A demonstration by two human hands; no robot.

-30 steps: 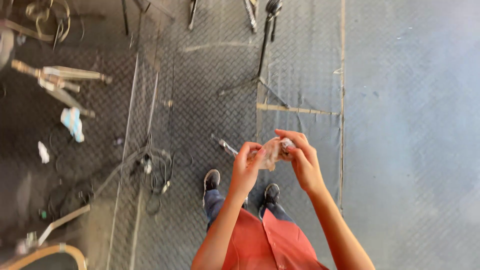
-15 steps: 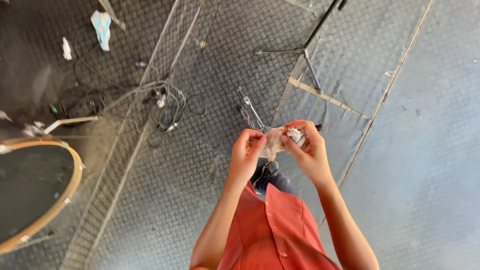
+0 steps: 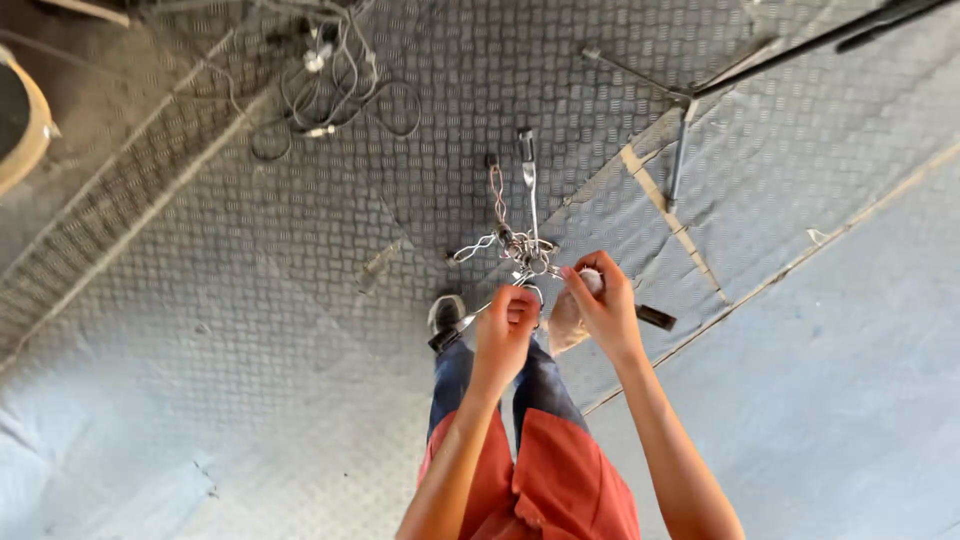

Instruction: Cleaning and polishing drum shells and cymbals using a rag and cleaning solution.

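View has shifted since the earlier frame. Left hand (image 3: pixel 505 335) and right hand (image 3: pixel 600 305) both pinch a crumpled clear wrapper (image 3: pixel 568 318) above the checker-plate floor (image 3: pixel 300 330); chain tangle (image 3: pixel 515 245) lies ahead.

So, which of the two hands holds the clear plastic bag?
The right hand pinches the clear plastic bag; the left hand is closed beside it, apparently without the bag.
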